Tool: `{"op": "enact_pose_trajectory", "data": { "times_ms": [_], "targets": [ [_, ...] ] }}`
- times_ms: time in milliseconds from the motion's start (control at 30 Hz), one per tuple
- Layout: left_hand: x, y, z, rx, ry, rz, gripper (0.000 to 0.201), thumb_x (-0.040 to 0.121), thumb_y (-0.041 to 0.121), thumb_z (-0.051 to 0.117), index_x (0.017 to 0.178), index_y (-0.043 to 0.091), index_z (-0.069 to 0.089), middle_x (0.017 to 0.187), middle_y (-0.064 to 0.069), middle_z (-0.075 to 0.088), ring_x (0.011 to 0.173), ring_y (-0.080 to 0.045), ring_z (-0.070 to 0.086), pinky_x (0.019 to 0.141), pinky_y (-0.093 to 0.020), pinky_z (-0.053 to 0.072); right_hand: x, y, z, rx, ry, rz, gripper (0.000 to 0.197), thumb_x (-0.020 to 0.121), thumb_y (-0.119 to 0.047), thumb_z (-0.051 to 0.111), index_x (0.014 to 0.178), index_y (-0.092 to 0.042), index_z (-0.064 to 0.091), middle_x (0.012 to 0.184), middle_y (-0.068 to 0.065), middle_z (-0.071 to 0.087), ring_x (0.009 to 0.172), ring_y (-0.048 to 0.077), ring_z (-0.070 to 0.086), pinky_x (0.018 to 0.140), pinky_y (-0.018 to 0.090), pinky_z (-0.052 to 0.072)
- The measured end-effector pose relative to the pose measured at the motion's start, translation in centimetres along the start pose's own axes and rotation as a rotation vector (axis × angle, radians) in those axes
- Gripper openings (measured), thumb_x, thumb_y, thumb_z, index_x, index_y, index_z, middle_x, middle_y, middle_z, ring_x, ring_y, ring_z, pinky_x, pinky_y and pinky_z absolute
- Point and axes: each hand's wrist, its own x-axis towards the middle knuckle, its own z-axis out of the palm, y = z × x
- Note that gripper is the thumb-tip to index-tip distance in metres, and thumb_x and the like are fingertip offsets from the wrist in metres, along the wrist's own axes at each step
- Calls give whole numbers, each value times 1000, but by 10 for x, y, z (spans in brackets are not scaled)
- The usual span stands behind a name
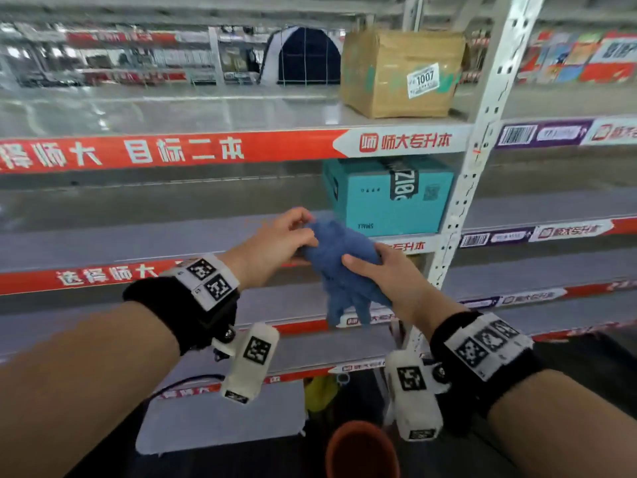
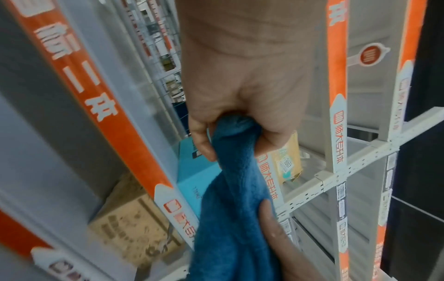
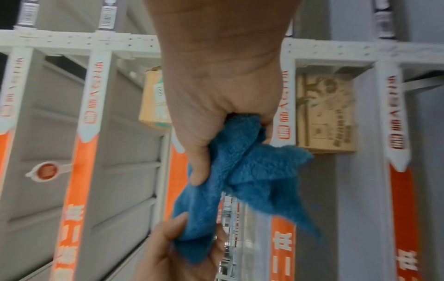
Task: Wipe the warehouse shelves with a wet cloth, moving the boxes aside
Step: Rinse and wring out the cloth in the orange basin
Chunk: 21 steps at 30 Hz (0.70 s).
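Both hands hold a blue cloth [image 1: 339, 267] in the air in front of the shelving. My left hand [image 1: 275, 241] grips its upper end, and my right hand [image 1: 374, 270] grips it lower down, with loose corners hanging below. In the left wrist view the cloth [image 2: 230, 190] runs twisted from my fist down to the other hand's fingers. In the right wrist view the cloth [image 3: 242, 171] bunches out of my fist. A teal box [image 1: 389, 196] stands on the middle shelf [image 1: 138, 236] at its right end. A brown cardboard box [image 1: 400, 72] stands on the shelf above [image 1: 172, 108].
A white perforated upright post [image 1: 482, 132] stands just right of the boxes. Orange label strips [image 1: 165, 151] run along the shelf fronts. A printed brown carton [image 2: 134, 230] sits on a lower shelf. An orange bucket [image 1: 362, 450] stands on the floor below my hands.
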Motion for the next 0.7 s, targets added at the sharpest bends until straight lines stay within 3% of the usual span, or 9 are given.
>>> {"op": "enact_pose_trajectory", "data": {
  "times_ms": [67,133,233,300,367,433,500,633,700],
  "targets": [
    [5,8,-17,219,66,48,20,82,5,58,97,14,49,85,-5,54,72,-13,52,62,-23,48,10,-25,-1,-103,47,-87,30,84,-18,71,110,-7,60,101,5,70,90,18,68,75,26,57],
    [11,19,-32,251,27,79,36,85,4,59,118,13,45,110,-3,55,96,-15,56,84,-28,48,21,-53,0,-208,9,-178,23,85,-14,70,106,-12,61,95,0,69,78,5,67,68,18,56],
    [16,42,-52,180,-130,218,65,86,2,59,140,24,30,137,8,40,122,-5,45,100,-23,42,38,-93,6,-284,-101,-260,24,82,-6,71,102,-16,63,94,3,70,79,7,68,72,21,56],
    [21,59,-61,203,-193,252,63,85,5,62,137,29,35,132,10,45,115,1,49,92,-19,48,50,-113,8,-257,-129,-290,34,79,-5,73,105,-19,58,97,4,68,86,12,67,74,26,57],
    [30,76,-72,334,-166,304,41,83,12,67,120,22,52,113,6,59,96,1,58,78,-15,51,66,-133,9,-360,-115,-355,36,77,-10,76,103,-21,55,100,7,65,90,18,65,76,27,56],
    [41,97,-84,539,-55,399,21,81,21,71,98,14,60,84,5,61,73,-2,57,61,-12,45,81,-158,7,-635,-53,-464,32,76,-17,79,97,-21,55,93,-1,61,87,15,60,75,13,46],
    [56,116,-93,626,16,458,27,79,24,73,92,6,58,73,5,54,62,-3,50,53,-16,39,93,-180,6,-827,1,-545,28,76,-21,79,93,-19,56,82,-7,55,76,9,53,65,10,39],
    [87,154,-108,776,67,490,31,84,28,67,93,8,46,76,2,45,69,-12,44,56,-22,33,121,-213,8,-934,71,-631,23,80,-10,71,87,-14,49,73,0,48,68,15,44,60,28,35],
    [106,164,-115,892,91,495,32,87,28,64,94,8,39,75,2,39,74,-15,41,54,-18,29,137,-222,12,-958,109,-627,26,81,-3,64,91,-12,43,72,2,46,63,15,42,53,16,33]
  ]
}}
